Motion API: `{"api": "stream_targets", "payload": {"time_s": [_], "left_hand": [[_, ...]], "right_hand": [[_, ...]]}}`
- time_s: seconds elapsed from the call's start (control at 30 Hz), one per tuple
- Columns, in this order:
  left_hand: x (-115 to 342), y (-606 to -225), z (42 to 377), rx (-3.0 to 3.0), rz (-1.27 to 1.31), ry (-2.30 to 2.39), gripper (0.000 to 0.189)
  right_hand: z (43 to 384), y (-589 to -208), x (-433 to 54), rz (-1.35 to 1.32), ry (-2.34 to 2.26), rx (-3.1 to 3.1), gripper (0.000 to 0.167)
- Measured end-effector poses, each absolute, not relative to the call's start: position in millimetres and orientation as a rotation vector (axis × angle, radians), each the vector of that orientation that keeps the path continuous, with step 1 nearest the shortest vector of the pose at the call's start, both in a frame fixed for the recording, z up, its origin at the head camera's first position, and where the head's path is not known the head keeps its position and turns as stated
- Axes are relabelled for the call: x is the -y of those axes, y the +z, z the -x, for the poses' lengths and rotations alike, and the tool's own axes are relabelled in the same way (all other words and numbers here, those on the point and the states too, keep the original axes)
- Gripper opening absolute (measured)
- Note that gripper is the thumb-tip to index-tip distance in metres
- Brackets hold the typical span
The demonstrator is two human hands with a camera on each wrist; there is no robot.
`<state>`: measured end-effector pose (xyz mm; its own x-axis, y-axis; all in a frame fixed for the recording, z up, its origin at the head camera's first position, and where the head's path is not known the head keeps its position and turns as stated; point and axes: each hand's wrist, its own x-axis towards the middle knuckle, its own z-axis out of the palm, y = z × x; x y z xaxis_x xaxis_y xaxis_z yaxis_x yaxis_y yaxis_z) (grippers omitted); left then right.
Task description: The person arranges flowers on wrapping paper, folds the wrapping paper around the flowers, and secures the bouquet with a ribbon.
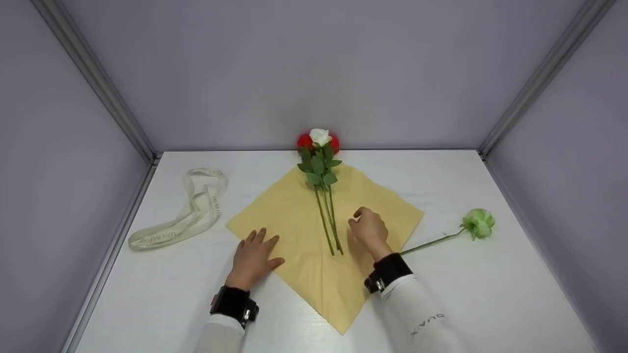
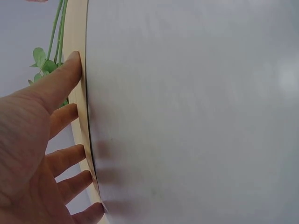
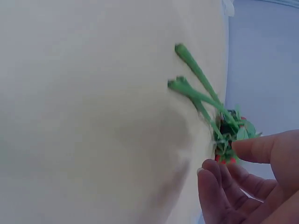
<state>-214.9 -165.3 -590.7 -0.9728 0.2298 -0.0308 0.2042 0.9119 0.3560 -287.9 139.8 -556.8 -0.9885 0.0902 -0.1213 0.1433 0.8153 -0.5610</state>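
Spread flat, a yellow sheet of wrapping paper (image 1: 284, 211) lies cornerwise at the middle of the table. A white rose (image 1: 320, 137) and two red flowers (image 1: 304, 141) rest on it, heads past the far corner, leafy stems (image 1: 318, 164) pointing toward me. My left hand (image 1: 252, 262) rests with fingers spread on the paper's left edge; its fingertips (image 2: 72, 63) touch that edge in the left wrist view. Just right of the stems hovers my right hand (image 1: 369, 229), fingers loosely curled. In the right wrist view, nothing shows between its thumb and fingers (image 3: 212, 196).
On the right lies a green flower (image 1: 478, 224), its stem reaching toward my right wrist and the paper. A pale printed ribbon (image 1: 162, 236) lies loosely looped on the left. Grey panels (image 1: 314, 73) enclose the white table (image 1: 490, 294) at the back and sides.
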Motion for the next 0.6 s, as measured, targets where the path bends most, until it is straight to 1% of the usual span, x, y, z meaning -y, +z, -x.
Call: {"api": "stream_targets", "payload": {"time_s": [0.43, 0.6], "left_hand": [[165.3, -591.7, 215.9, -3.004, -0.35, 0.509, 0.063], [164.4, -591.6, 215.7, -3.011, -0.359, 0.51, 0.062]], "right_hand": [[276.8, -542.1, -253.6, -0.482, -0.733, -2.996, 0.037], [272.2, -544.8, -286.4, -0.596, -0.689, -2.959, 0.036]]}}
